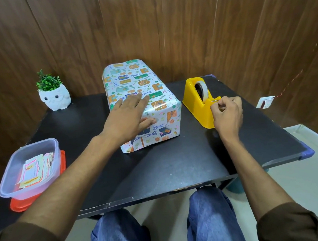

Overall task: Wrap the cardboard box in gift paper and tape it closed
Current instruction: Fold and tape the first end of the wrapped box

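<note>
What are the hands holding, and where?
The right hand pinches the loose tape end at the cutter of the yellow plastic tape dispenser. The left hand presses flat on the patterned gift-wrapped box, gripping nothing.

Left hand (pixel 127 118): palm down, fingers straight and slightly spread, pressed flat on top of the wrapped box (pixel 141 78), thumb lying against its near end; forearm bare, reaching forward from the lower left, brown sleeve bunched at the elbow. Right hand (pixel 227 116): fingers curled, thumb and forefinger pinching the free end of the tape (pixel 205 91); forearm bare, reaching forward from the lower right, brown sleeve at the elbow.
</note>
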